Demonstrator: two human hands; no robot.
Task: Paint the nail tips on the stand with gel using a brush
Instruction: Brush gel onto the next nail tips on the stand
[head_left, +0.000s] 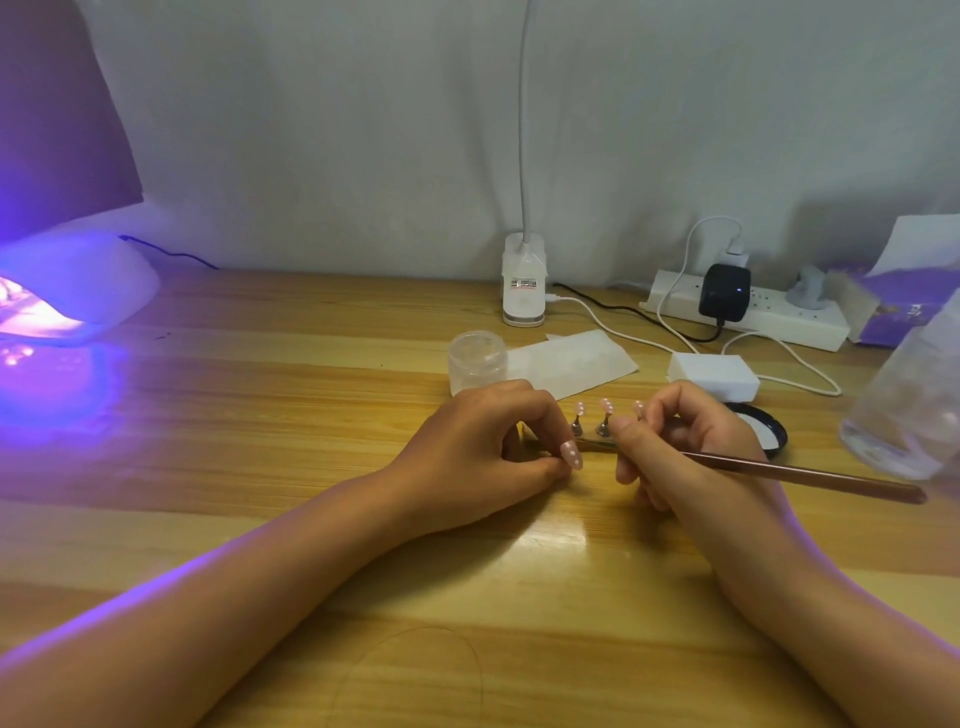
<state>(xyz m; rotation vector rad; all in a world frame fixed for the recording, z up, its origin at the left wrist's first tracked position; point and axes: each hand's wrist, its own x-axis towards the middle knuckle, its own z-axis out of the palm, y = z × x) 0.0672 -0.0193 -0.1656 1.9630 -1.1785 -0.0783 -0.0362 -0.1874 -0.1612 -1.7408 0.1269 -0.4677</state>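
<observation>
I see both forearms resting on the glossy wooden table (260, 415). My left hand (483, 452) curls its fingers and pinches one pink nail tip (571, 455) with white dots. My right hand (691, 447) grips a thin brown brush (800, 473), its point close to that tip. Behind the fingers the stand (589, 428) carries more pink tips on small metal pegs.

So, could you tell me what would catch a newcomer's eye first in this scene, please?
Most striking is the UV lamp glowing violet at the far left of the wooden table. At the centre, the left hand pinches a pink dotted nail tip while the right hand holds a long brush beside the stand of nail tips.
</observation>
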